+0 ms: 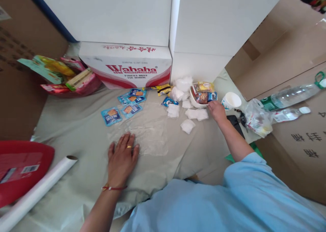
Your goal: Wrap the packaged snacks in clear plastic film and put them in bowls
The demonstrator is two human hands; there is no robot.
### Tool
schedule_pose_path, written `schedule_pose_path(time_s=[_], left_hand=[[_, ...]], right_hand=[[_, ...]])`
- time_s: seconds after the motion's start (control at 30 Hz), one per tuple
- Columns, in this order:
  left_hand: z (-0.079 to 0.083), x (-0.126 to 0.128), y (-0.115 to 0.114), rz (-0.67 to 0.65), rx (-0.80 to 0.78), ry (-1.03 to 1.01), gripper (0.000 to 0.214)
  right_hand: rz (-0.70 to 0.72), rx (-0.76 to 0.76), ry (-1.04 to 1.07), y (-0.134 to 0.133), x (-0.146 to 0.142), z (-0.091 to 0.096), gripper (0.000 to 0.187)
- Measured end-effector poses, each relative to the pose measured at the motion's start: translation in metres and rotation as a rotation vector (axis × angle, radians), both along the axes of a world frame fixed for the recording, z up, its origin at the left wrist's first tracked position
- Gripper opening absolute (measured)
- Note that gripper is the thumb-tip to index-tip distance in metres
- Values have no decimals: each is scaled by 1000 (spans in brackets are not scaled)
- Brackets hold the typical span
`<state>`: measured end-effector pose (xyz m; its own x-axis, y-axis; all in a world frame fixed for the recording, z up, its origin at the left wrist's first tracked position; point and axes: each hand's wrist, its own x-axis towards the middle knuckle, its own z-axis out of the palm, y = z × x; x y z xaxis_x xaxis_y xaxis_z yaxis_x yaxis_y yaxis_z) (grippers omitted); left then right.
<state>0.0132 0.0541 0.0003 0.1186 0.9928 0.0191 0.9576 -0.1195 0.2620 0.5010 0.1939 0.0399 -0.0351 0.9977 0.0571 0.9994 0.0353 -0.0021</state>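
My left hand [123,154] lies flat with its fingers spread, resting on the left edge of a clear plastic sheet or bag [151,138]. At the right, my right hand [217,111] has its fingers closed on the near right rim of a small white bowl [198,105]; the fingertips are partly hidden. Inside the bowl are small wrapped snacks, including a yellow packet [205,86] and a brown one [201,98]. Several blue snack packets [111,116] lie beyond my left hand. White wrapped pieces [187,126] are scattered left of and in front of the bowl.
A Wahaha carton [127,67] stands at the back. Left are a pink basket of snacks [86,84], a red package [22,167] and a white roll [40,191]. A paper cup [231,100], a filled plastic bag [258,118] and bottles [292,95] are at right.
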Motion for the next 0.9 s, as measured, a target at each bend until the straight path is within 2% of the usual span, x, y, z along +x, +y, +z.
schedule_pose_path(time_s=[0.13,0.27,0.43,0.53,0.63,0.73,0.8,0.9], left_hand=[[1,1,1,-4,14,13,61],[3,2,1,-5,12,23,62],[1,0,1,-3,20,25,63],[-2,0,1,0,24,22,63],[-2,0,2,-6,15,24,64],[-1,0,3,-1,13,18,64],[-1,0,3,10,14,5,64],[-3,-2,2,42,30,-27,67]], right_hand=[[31,190,97,-24,6,0,36],[18,309,171,-42,12,12,36],[-65,423,195,-56,26,45,33],[-117,499,163,-58,47,70,33],[-171,537,92,-48,82,94,33],[-204,545,48,-26,124,107,31],[-215,527,40,-5,150,108,26],[-254,489,63,29,180,98,19]])
